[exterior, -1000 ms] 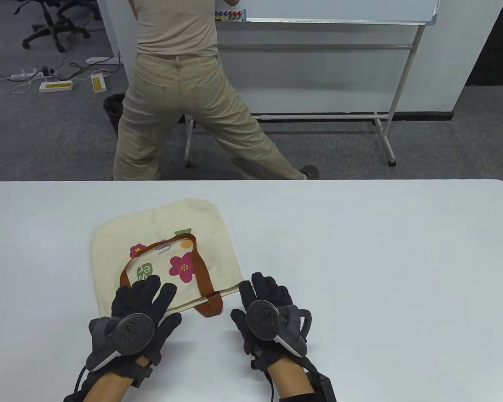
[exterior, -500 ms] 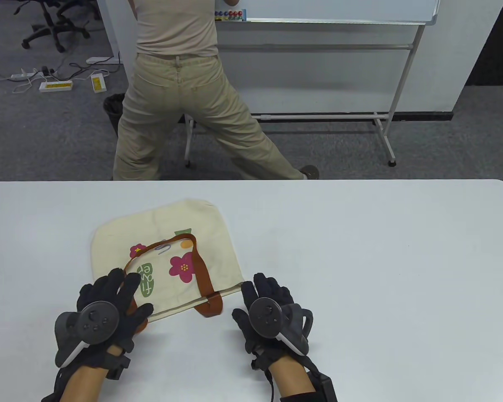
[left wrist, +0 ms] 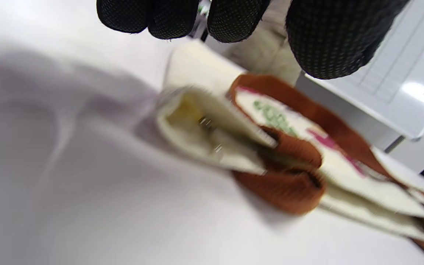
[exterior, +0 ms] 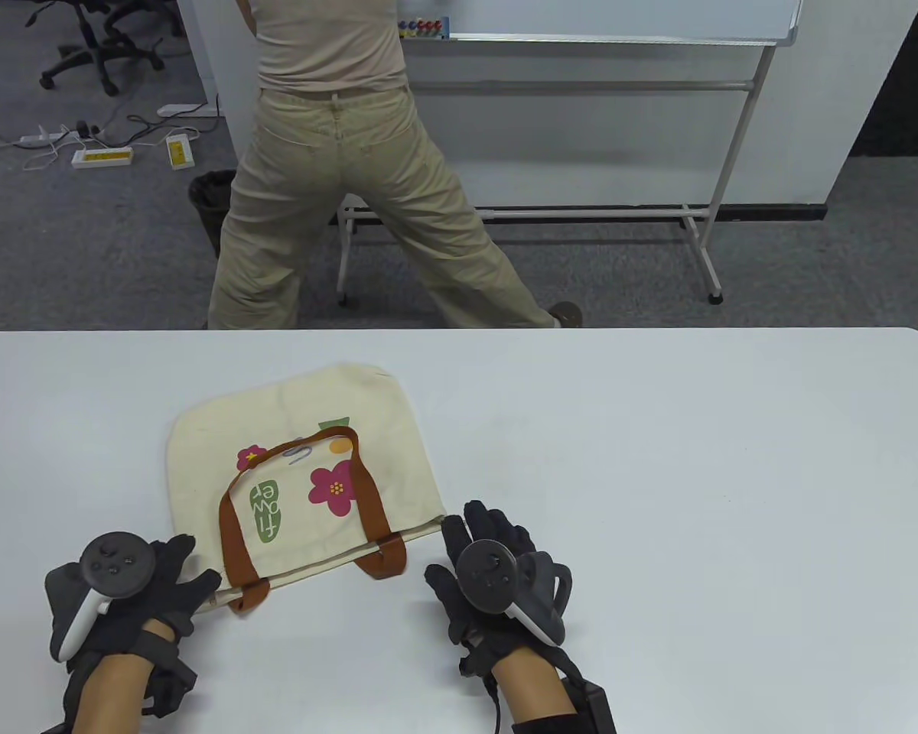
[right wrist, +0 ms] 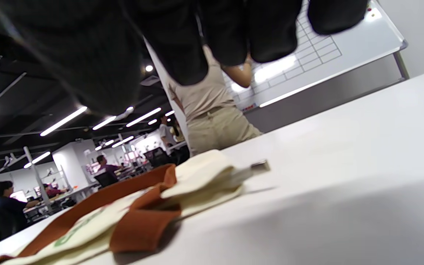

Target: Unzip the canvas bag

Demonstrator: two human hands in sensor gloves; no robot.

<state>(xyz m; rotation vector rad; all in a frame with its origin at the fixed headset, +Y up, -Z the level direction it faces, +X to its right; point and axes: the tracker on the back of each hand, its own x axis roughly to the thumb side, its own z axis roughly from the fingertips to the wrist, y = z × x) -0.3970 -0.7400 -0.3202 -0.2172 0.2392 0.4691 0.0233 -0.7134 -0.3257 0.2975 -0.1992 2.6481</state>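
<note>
The cream canvas bag (exterior: 298,459) with flower prints lies flat on the white table (exterior: 658,459), its opening edge toward me. Two brown handles (exterior: 233,535) lie on and beside it. My left hand (exterior: 180,577) is at the bag's near-left corner with fingers spread; in the left wrist view the fingertips (left wrist: 234,18) hang above the bag's corner (left wrist: 204,132) and hold nothing. My right hand (exterior: 474,535) rests beside the near-right corner, fingers extended. In the right wrist view a small metal zipper pull (right wrist: 260,166) sticks out of the bag's end (right wrist: 204,176), apart from my fingers.
A person in beige clothes (exterior: 336,153) stands just beyond the table's far edge, facing a whiteboard on a stand (exterior: 620,46). Power strips and cables (exterior: 103,157) lie on the floor at the far left. The bag occupies the table's near left part.
My left hand has slid left and toward me, off the bag's front face to its near-left corner, uncovering the near handle. My right hand has hardly moved. The standing person shifted slightly right.
</note>
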